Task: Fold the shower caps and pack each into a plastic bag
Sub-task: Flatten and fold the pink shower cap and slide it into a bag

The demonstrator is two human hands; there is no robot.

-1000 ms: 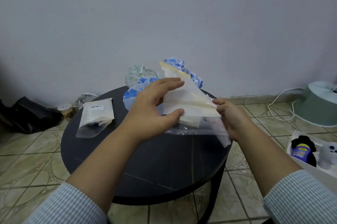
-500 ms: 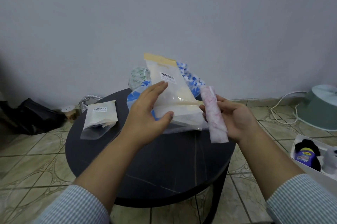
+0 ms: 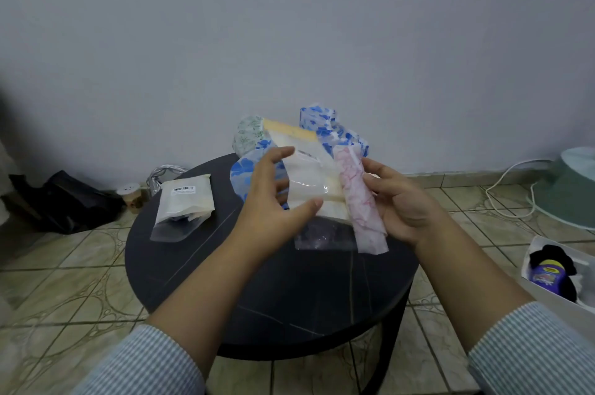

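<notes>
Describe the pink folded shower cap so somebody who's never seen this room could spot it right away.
Find the round black table by the grey wall. Above its middle, the person's right hand holds a long, narrow folded shower cap, beside the plastic bag in the left hand. It is the only pink-patterned one; the loose caps behind are blue or green.

four caps point(image 3: 360, 198); two bags point(image 3: 309, 169) — one table point(image 3: 225, 282)

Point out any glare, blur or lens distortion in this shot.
Head view: a small glare streak sits on the plastic bag beside the left hand; wide-angle bending curves the floor tiles and darkens the left edge; the folded pink cap looks slightly soft.
</notes>
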